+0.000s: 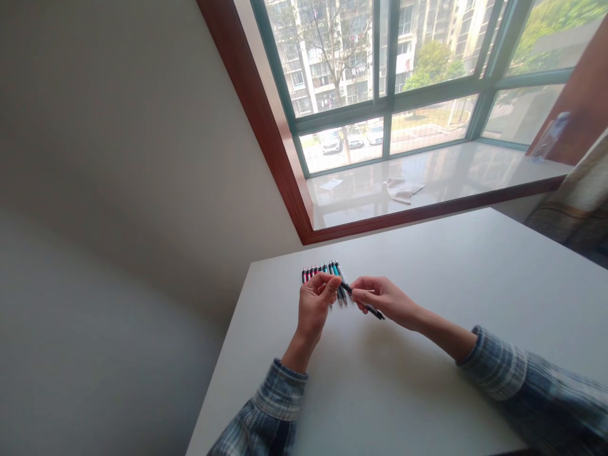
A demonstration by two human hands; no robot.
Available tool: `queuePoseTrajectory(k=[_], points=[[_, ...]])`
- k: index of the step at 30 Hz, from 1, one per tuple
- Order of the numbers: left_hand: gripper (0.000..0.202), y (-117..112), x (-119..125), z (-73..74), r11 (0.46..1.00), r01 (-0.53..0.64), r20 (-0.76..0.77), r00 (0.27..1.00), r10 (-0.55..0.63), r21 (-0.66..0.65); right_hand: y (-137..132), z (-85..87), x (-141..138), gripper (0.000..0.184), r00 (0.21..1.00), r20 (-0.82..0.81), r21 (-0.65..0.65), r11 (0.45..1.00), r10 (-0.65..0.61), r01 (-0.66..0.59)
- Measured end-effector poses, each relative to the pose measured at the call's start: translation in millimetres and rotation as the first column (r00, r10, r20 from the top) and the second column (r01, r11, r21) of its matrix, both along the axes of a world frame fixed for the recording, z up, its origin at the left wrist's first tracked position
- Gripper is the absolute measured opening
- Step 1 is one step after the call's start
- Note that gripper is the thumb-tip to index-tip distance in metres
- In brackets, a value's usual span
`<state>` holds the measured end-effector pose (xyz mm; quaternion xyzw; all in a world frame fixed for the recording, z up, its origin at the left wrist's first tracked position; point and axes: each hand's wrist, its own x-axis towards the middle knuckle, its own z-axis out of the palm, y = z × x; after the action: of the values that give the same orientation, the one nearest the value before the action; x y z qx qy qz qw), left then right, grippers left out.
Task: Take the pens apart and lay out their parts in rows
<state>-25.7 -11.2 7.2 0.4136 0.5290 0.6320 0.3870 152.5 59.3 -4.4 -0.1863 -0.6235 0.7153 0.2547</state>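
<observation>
A black pen slants between my two hands above the white table. My right hand is closed around its middle, and the pen's dark lower end sticks out below the fingers. At the pen's upper left end, my left hand pinches with thumb and forefinger; whether a separate small part sits in that pinch I cannot tell. Just behind my left hand lies a row of several pens side by side, with red, teal and black barrels. My left hand and its fingers hide part of the row.
The white table reaches to the wall under a window with a red-brown frame. On the sill lie a crumpled cloth and a small white paper. A clear bottle stands at the sill's right, near a curtain.
</observation>
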Motion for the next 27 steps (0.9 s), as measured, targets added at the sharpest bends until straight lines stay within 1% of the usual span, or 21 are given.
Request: queuePoseTrajectory(k=[2, 4, 8, 10, 12, 14, 16, 18, 21, 24, 27], points=[[0.033, -0.4, 0.3, 0.8, 1.0, 0.004, -0.018, 1.0, -0.004, -0.004, 0.8, -1.4, 0.4, 0.041, 0.999, 0.002, -0.015, 0.999, -0.042, 0.042], [0.033, -1.1, 0.8, 2.1, 1.0, 0.024, -0.037, 0.999, -0.024, -0.002, 2.2, -3.1, 0.2, 0.039, 0.996, -0.008, -0.031, 0.996, -0.086, 0.085], [0.043, -3.8, 3.7, 5.4, 0.993, 0.11, -0.098, 0.989, -0.114, -0.04, 5.4, -5.2, -1.8, 0.038, 0.98, -0.066, -0.044, 0.982, -0.186, 0.183], [0.042, -5.7, 7.0, 6.8, 0.985, 0.157, -0.158, 0.973, -0.167, -0.074, 5.7, -4.7, -2.7, 0.036, 0.969, -0.098, -0.092, 0.972, -0.225, 0.216], [0.039, -7.5, 11.3, 7.8, 0.978, 0.187, -0.209, 0.957, -0.202, -0.089, 4.5, -3.3, -3.3, 0.034, 0.967, -0.121, -0.146, 0.967, -0.225, 0.207], [0.037, -8.6, 14.9, 8.4, 0.977, 0.191, -0.244, 0.947, -0.209, -0.098, 2.5, -1.6, -3.8, 0.034, 0.97, -0.134, -0.166, 0.97, -0.202, 0.179], [0.034, -9.1, 16.8, 8.8, 0.976, 0.187, -0.264, 0.941, -0.209, -0.107, 0.9, -0.4, -4.2, 0.035, 0.974, -0.132, -0.156, 0.975, -0.182, 0.161], [0.032, -9.1, 16.4, 9.1, 0.976, 0.188, -0.286, 0.934, -0.213, -0.114, 1.0, 0.4, -4.4, 0.035, 0.975, -0.113, -0.138, 0.975, -0.193, 0.177], [0.028, -9.8, 13.5, 9.0, 0.977, 0.176, -0.329, 0.922, -0.206, -0.117, 5.3, 1.3, -4.0, 0.037, 0.958, -0.086, -0.122, 0.957, -0.274, 0.263], [0.026, -11.3, 10.9, 7.9, 0.98, 0.16, -0.362, 0.912, -0.193, -0.12, 12.2, 2.1, -2.2, 0.037, 0.919, -0.076, -0.115, 0.919, -0.386, 0.376], [0.025, -12.5, 10.3, 6.4, 0.979, 0.162, -0.381, 0.903, -0.197, -0.12, 17.6, 1.8, 0.2, 0.037, 0.907, -0.067, -0.099, 0.907, -0.416, 0.409]])
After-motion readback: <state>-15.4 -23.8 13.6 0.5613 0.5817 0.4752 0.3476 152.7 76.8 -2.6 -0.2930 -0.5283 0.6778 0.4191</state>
